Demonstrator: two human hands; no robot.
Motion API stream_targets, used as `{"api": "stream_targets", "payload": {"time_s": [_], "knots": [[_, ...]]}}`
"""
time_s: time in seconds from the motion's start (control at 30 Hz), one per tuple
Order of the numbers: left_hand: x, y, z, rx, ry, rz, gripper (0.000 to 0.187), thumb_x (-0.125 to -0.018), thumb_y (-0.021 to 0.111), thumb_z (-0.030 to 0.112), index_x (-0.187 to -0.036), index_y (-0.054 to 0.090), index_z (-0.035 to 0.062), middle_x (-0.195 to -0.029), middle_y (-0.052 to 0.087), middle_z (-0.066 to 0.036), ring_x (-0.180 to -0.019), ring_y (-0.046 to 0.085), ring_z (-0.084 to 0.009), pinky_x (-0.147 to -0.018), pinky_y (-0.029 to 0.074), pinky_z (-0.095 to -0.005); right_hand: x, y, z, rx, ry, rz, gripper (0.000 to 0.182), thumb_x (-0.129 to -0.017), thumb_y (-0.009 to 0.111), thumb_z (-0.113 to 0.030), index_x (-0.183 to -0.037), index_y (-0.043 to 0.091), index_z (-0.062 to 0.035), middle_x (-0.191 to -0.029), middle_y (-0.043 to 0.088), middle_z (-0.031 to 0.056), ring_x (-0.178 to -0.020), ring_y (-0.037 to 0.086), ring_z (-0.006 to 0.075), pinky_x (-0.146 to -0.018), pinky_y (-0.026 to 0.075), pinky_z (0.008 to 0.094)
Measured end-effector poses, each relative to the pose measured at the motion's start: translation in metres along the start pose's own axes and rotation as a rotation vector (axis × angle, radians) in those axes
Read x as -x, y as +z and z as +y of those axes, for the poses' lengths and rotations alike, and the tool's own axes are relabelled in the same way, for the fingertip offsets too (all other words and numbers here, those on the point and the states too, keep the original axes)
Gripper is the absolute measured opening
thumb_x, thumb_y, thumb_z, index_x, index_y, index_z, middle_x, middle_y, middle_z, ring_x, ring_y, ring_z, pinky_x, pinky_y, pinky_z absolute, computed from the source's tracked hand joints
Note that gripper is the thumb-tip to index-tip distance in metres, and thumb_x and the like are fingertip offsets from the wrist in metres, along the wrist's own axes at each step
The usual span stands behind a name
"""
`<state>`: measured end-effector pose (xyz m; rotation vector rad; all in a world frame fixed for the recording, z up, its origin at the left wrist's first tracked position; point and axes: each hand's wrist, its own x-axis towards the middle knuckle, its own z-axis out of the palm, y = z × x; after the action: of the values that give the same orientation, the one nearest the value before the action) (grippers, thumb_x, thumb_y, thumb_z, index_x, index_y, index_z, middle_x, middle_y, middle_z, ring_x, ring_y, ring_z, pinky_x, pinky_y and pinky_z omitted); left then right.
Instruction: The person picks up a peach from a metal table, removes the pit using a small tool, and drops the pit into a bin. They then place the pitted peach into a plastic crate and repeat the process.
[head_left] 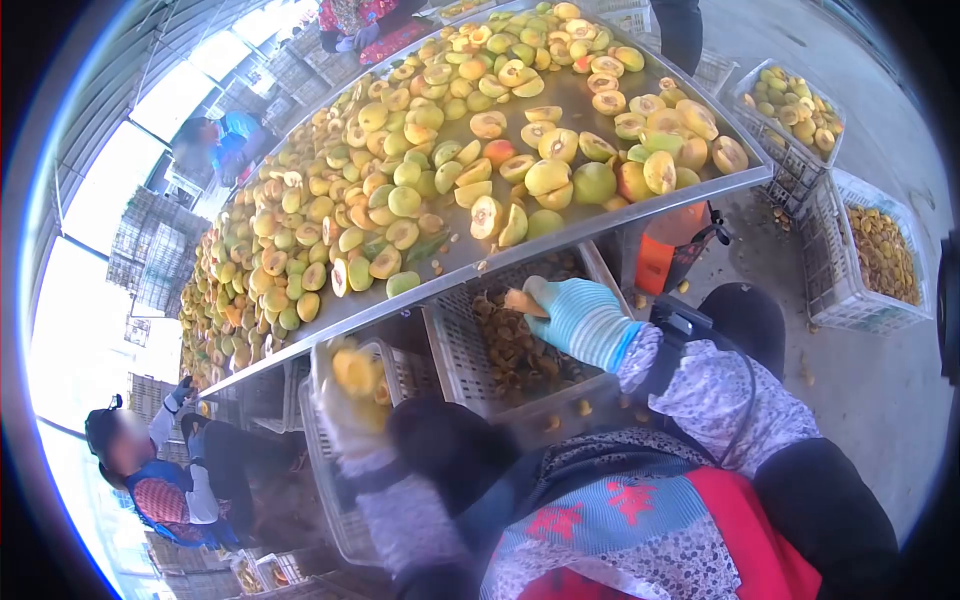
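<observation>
My left hand (pixel 358 425), in a pale glove, is smeared by motion above a light plastic crate (pixel 345 530). A yellow peach half (pixel 354 372), equally blurred, is in its fingers. My right hand (pixel 583 318), in a teal striped glove, is closed around a short tan, wooden-looking handle (pixel 524 303); any tool end is hidden. Below that hand stands a crate (pixel 465 350) holding brown pits and scraps. Just beyond both hands, a metal table (pixel 440 292) bears a heap of whole and halved green-yellow peaches (pixel 405 202).
At right stand a crate of fruit (pixel 795 110) and a crate of brown pits (pixel 885 255). An orange container (pixel 655 262) sits under the table edge. A co-worker (pixel 165 490) sits at left; others are across the table. Stacked crates (pixel 155 250) line the left side.
</observation>
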<state>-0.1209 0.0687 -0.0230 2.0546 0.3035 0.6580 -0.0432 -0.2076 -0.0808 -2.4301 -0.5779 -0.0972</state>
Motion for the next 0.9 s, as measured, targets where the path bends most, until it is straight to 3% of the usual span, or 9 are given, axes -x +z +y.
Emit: {"api": "stream_targets", "payload": {"time_s": [0.03, 0.13, 0.27, 0.33, 0.37, 0.5, 0.6, 0.7, 0.9], "knots": [[-0.005, -0.034, -0.014, -0.403, 0.132, -0.043, 0.023, -0.093, 0.060, 0.012, -0.113, 0.061, -0.0005, -0.099, 0.062, -0.010, -0.089, 0.064, -0.0200, -0.074, 0.053, -0.0320, -0.001, -0.001, 0.001, -0.006, -0.001, 0.000, 0.023, -0.086, 0.065, -0.028, -0.100, 0.057, -0.0125, -0.075, 0.067, 0.0154, -0.077, 0.067, 0.0392, -0.067, 0.052, 0.0519], [-0.031, -0.067, -0.039, -0.225, -0.500, 0.065, 0.035, -0.096, 0.064, 0.027, -0.116, 0.062, -0.0009, -0.094, 0.063, -0.004, -0.082, 0.059, -0.0115, -0.068, 0.048, -0.0260, -0.003, -0.001, -0.004, -0.064, 0.012, -0.009, 0.023, -0.086, 0.065, -0.028, -0.100, 0.058, -0.0110, -0.076, 0.068, 0.0153, -0.079, 0.068, 0.0387, -0.070, 0.053, 0.0517], [-0.088, -0.008, -0.034, 0.160, -0.401, 0.003, 0.038, -0.096, 0.064, 0.037, -0.103, 0.068, 0.0004, -0.079, 0.061, 0.000, -0.072, 0.052, -0.0064, -0.061, 0.042, -0.0232, -0.012, 0.009, -0.014, -0.121, -0.009, -0.101, 0.026, -0.087, 0.064, -0.031, -0.100, 0.059, -0.0101, -0.080, 0.069, 0.0153, -0.080, 0.068, 0.0375, -0.071, 0.054, 0.0514], [-0.127, 0.036, -0.024, -0.694, -0.194, -0.124, 0.065, -0.092, 0.052, 0.058, -0.110, 0.066, -0.0027, -0.098, 0.070, -0.024, -0.094, 0.066, -0.0355, -0.082, 0.049, -0.0412, -0.016, 0.012, -0.013, -0.134, -0.038, -0.112, 0.026, -0.087, 0.063, -0.030, -0.102, 0.058, -0.0098, -0.079, 0.069, 0.0149, -0.080, 0.068, 0.0374, -0.071, 0.054, 0.0514], [-0.138, 0.054, -0.028, -0.777, -0.100, -0.132, 0.070, -0.090, 0.046, 0.062, -0.112, 0.065, -0.0020, -0.109, 0.065, -0.031, -0.109, 0.060, -0.0450, -0.094, 0.045, -0.0479, -0.018, 0.011, -0.013, -0.134, -0.032, -0.109, 0.026, -0.087, 0.063, -0.030, -0.102, 0.058, -0.0098, -0.079, 0.069, 0.0149, -0.080, 0.068, 0.0374, -0.071, 0.054, 0.0514], [-0.154, 0.106, -0.043, -0.877, 0.007, -0.232, 0.060, -0.089, 0.057, 0.052, -0.120, 0.062, 0.0002, -0.109, 0.066, -0.029, -0.106, 0.063, -0.0429, -0.093, 0.048, -0.0455, -0.020, 0.012, -0.012, -0.137, -0.014, -0.148, 0.025, -0.089, 0.063, -0.029, -0.105, 0.055, -0.0101, -0.079, 0.067, 0.0162, -0.077, 0.067, 0.0392, -0.069, 0.052, 0.0516], [-0.153, 0.116, -0.053, -0.768, 0.096, -0.150, 0.055, -0.086, 0.069, 0.039, -0.121, 0.059, -0.0017, -0.107, 0.068, -0.025, -0.100, 0.067, -0.0363, -0.088, 0.051, -0.0417, -0.021, 0.012, -0.013, -0.162, -0.012, -0.120, 0.024, -0.090, 0.062, -0.030, -0.102, 0.054, -0.0109, -0.077, 0.066, 0.0173, -0.074, 0.065, 0.0409, -0.066, 0.051, 0.0525], [-0.135, 0.103, -0.023, -0.108, -0.065, -0.172, 0.042, -0.086, 0.076, 0.022, -0.118, 0.059, -0.0006, -0.103, 0.068, -0.009, -0.088, 0.065, -0.0160, -0.075, 0.054, -0.0296, -0.028, 0.010, -0.019, -0.184, 0.028, -0.131, 0.029, -0.090, 0.062, -0.030, -0.106, 0.057, -0.0072, -0.086, 0.069, 0.0177, -0.084, 0.067, 0.0394, -0.073, 0.053, 0.0507], [-0.068, 0.113, 0.036, 0.795, -0.248, -0.296, 0.023, -0.092, 0.070, 0.014, -0.110, 0.059, 0.0061, -0.098, 0.065, -0.006, -0.081, 0.062, -0.0130, -0.073, 0.053, -0.0268, -0.039, 0.007, -0.034, -0.840, 0.040, 0.155, 0.035, -0.089, 0.067, -0.026, -0.110, 0.059, 0.0002, -0.091, 0.067, 0.0266, -0.089, 0.066, 0.0440, -0.075, 0.053, 0.0452]]}}
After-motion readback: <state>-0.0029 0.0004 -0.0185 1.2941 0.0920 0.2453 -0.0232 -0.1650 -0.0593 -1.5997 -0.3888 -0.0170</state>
